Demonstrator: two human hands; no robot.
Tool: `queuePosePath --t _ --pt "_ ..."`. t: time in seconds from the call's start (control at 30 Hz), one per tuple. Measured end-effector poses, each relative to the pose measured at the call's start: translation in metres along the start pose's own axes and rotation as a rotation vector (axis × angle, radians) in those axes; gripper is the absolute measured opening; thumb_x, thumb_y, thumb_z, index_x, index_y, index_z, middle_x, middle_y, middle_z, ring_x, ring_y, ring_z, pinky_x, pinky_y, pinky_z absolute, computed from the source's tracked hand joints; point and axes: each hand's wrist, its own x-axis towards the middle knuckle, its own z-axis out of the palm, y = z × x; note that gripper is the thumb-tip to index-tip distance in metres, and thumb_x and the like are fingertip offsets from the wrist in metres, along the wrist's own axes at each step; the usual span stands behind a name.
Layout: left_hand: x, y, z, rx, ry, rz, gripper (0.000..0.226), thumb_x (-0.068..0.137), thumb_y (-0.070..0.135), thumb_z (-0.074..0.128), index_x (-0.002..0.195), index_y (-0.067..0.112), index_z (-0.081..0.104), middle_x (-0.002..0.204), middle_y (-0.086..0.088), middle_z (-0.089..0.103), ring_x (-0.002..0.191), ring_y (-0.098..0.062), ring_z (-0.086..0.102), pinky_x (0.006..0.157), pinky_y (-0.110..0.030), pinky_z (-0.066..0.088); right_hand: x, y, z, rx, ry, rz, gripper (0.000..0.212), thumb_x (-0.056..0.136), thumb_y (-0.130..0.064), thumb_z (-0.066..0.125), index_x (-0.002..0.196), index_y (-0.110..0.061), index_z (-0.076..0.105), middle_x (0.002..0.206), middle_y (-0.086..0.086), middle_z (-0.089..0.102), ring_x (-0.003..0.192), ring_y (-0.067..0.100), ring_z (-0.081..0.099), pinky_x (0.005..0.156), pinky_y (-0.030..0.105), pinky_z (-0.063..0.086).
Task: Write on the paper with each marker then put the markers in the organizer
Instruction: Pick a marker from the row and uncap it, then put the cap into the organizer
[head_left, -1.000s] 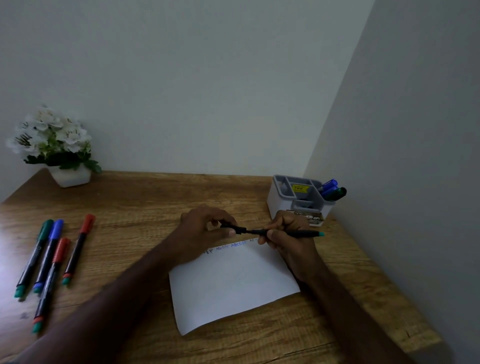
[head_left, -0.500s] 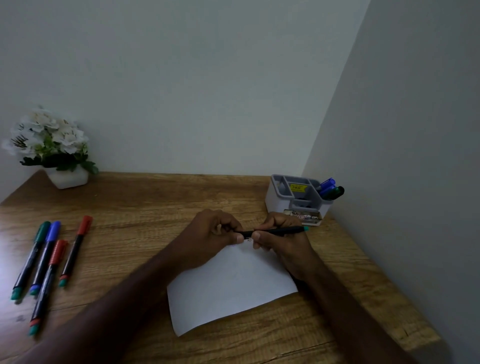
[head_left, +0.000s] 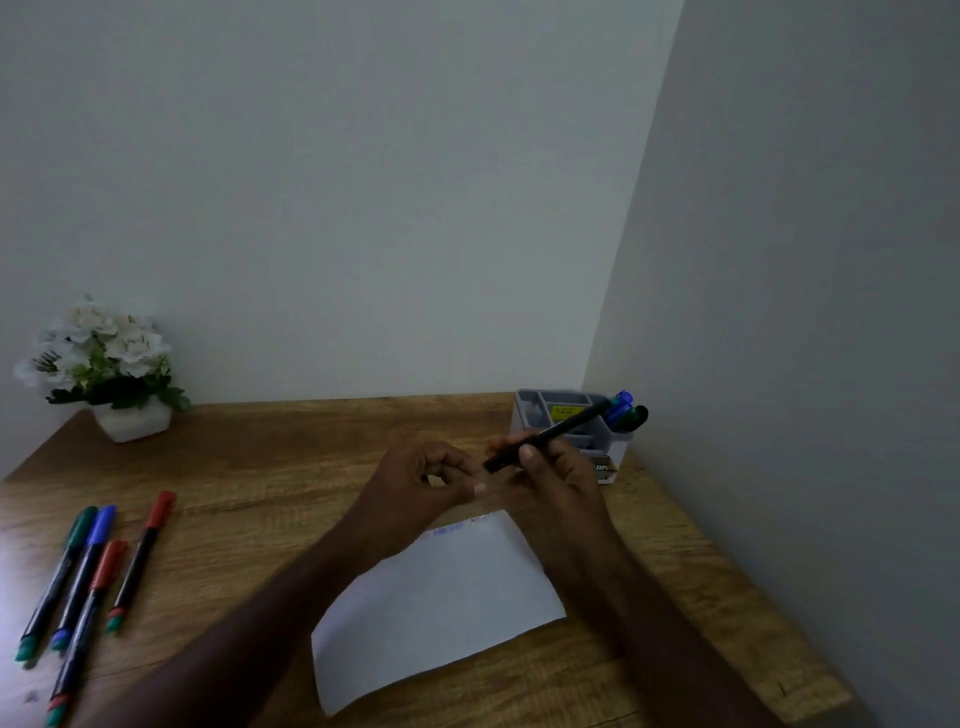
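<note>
Marker in hand: black marker (head_left: 545, 439), held by the right hand (head_left: 558, 478) with fingers curled round its lower half; it slants up and to the right, its far end in front of the organizer.
Left hand: the left hand (head_left: 423, 480) hovers just left of the marker's near end, fingers loosely curled; whether it holds anything I cannot tell.
Paper: white paper (head_left: 441, 608) lies on the wooden desk (head_left: 270, 467) under both forearms, with faint blue writing along its far edge.
Organizer: grey organizer (head_left: 540, 410) stands at the desk's far right corner by the wall; blue and dark markers (head_left: 626, 410) stick out of its right compartment.
Loose markers: four markers (head_left: 88, 577) lie side by side on the desk's left, with green, blue and red caps.
Flowers: white flowers in a white pot (head_left: 104, 364) sit at the far left corner.
</note>
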Motion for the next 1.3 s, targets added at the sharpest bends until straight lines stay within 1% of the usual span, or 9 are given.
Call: queuePosePath --t 0.1,0.2,0.33,0.5,0.8,0.93,1.0,1.1,1.3 --pt "0.023 0.005 0.001 0.187 -0.014 0.028 0.013 0.082 0.028 0.076 0.091 0.021 0.073 0.085 0.007 0.071 0.076 0.005 0.062 0.061 -0.006 0.042 0.02 -0.022 -0.021 -0.277 0.158 -0.126 0.025 0.103 -0.02 0.047 0.114 -0.031 0.067 0.105 0.0 0.072 0.102 0.019 0.067 0.085 0.031 0.054" --pt "0.061 0.014 0.005 0.319 -0.059 0.129 0.008 0.084 0.027 0.073 0.089 0.02 0.074 0.083 0.009 0.071 0.078 0.002 0.063 0.065 -0.009 0.043 0.046 -0.062 -0.051 -0.792 0.197 -0.34 0.028 0.101 -0.02 0.051 0.127 -0.021 0.058 0.094 0.002 0.068 0.083 0.013 0.066 0.07 0.023 0.054" --pt "0.107 0.023 0.017 0.358 -0.095 0.237 0.011 0.085 0.02 0.072 0.093 0.012 0.074 0.086 0.004 0.072 0.077 0.002 0.063 0.066 -0.006 0.046 0.078 -0.117 -0.088 -1.119 0.321 -0.301 0.006 0.091 -0.02 0.063 0.097 -0.017 0.065 0.075 -0.001 0.067 0.063 0.01 0.063 0.058 0.027 0.054" --pt "0.141 0.025 0.034 0.411 -0.122 0.244 0.009 0.084 0.019 0.072 0.09 0.012 0.075 0.084 0.003 0.072 0.074 0.001 0.062 0.064 -0.007 0.045 0.107 -0.138 -0.115 -1.293 0.209 -0.193 0.009 0.082 -0.019 0.069 0.082 -0.011 0.074 0.077 0.002 0.069 0.069 0.013 0.063 0.063 0.024 0.05" --pt "0.143 0.014 0.051 0.494 -0.208 0.236 0.011 0.084 0.015 0.07 0.092 0.009 0.074 0.085 -0.001 0.072 0.076 -0.008 0.064 0.065 -0.015 0.047 0.138 -0.094 -0.122 -1.396 0.024 0.013 0.027 0.086 -0.033 0.071 0.089 -0.007 0.075 0.09 0.011 0.074 0.088 0.022 0.066 0.075 0.033 0.057" --pt "0.141 0.015 0.047 0.498 -0.205 0.245 0.011 0.084 0.016 0.071 0.092 0.01 0.074 0.086 -0.001 0.073 0.078 -0.01 0.065 0.067 -0.015 0.049 0.137 -0.08 -0.121 -1.386 -0.062 0.126 0.052 0.098 -0.052 0.047 0.087 -0.007 0.071 0.086 0.011 0.069 0.083 0.023 0.064 0.075 0.034 0.053" --pt "0.14 0.015 0.044 0.501 -0.193 0.262 0.011 0.084 0.016 0.071 0.093 0.01 0.075 0.086 -0.001 0.073 0.076 -0.008 0.064 0.066 -0.011 0.047 0.133 -0.08 -0.12 -1.287 0.037 0.073 0.059 0.1 -0.055 0.039 0.092 -0.007 0.072 0.09 0.009 0.071 0.085 0.024 0.065 0.082 0.039 0.054" --pt "0.135 0.018 0.034 0.492 -0.169 0.265 0.01 0.085 0.018 0.072 0.091 0.01 0.075 0.084 0.0 0.073 0.074 -0.006 0.064 0.065 -0.016 0.049 0.131 -0.085 -0.116 -1.174 0.214 -0.105 0.044 0.101 -0.034 0.044 0.086 -0.004 0.073 0.086 0.012 0.074 0.078 0.024 0.068 0.08 0.042 0.057" --pt "0.107 0.027 0.002 0.497 -0.134 0.239 0.006 0.087 0.02 0.069 0.087 0.017 0.075 0.079 0.009 0.071 0.073 -0.001 0.064 0.065 -0.011 0.046 0.112 -0.089 -0.056 -1.098 0.086 -0.282 0.036 0.095 -0.027 0.054 0.073 -0.006 0.071 0.067 0.007 0.071 0.062 0.019 0.066 0.065 0.036 0.057"
